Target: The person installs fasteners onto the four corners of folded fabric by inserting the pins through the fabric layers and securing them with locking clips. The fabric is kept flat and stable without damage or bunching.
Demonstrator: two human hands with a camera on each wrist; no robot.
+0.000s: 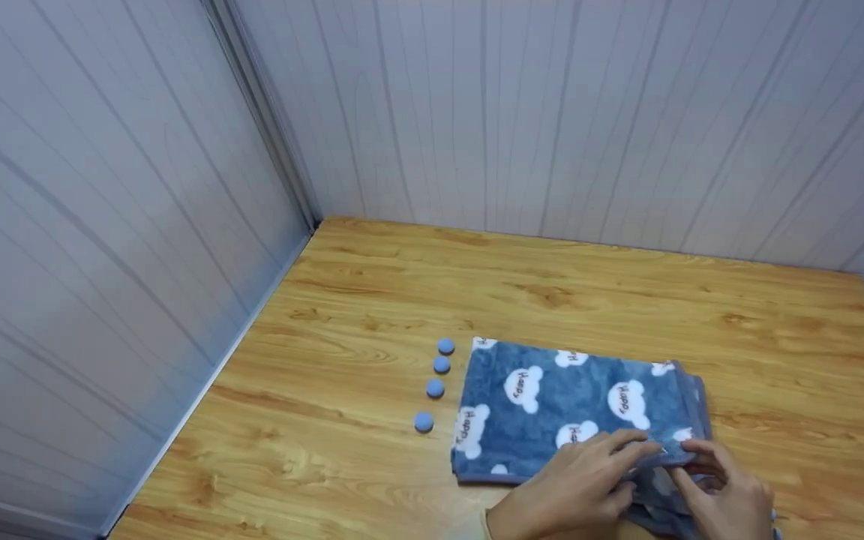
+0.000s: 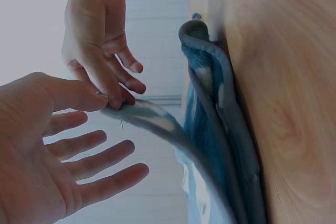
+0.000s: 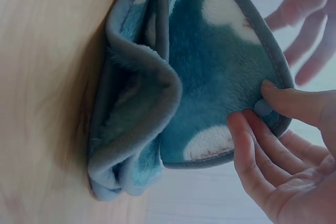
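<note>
A folded blue fleece blanket, with white bear heads and grey binding, lies at the table's front. One corner is lifted, its layers parting below in the right wrist view. My right hand pinches a blue round-headed pin between thumb and fingers, against the fleece near that corner. A thin pin point sticks out of the cloth's other side in the left wrist view. My left hand is at the same corner, one fingertip touching it, the other fingers spread and fairly straight.
Several blue round heads stand in a row left of the blanket. More blue heads show partly past my right hand. The wooden table meets pale panel walls at the back and left.
</note>
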